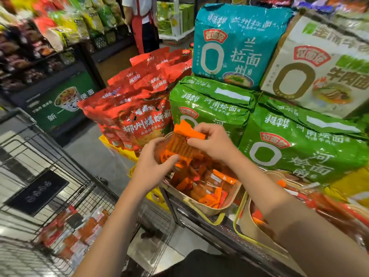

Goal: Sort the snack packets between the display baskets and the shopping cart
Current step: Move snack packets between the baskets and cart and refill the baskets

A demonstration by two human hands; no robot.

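Hands (151, 156) (211, 142) around snack packets (179, 145)

Big green noodle multipacks (299, 144) stacked under a teal one (235, 47), red pouches (139, 116) beside them, red-aproned person (141, 21) behind.

Two display baskets (207, 208), one shopping cart (60, 176), two teal-and-cream noodle packs (235, 45), two hands (151, 162)

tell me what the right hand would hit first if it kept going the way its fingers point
The right hand points left, pinching the orange snack packet. Going straight on, it would likely meet the left hand gripping that packet's other side; depth is hard to judge.
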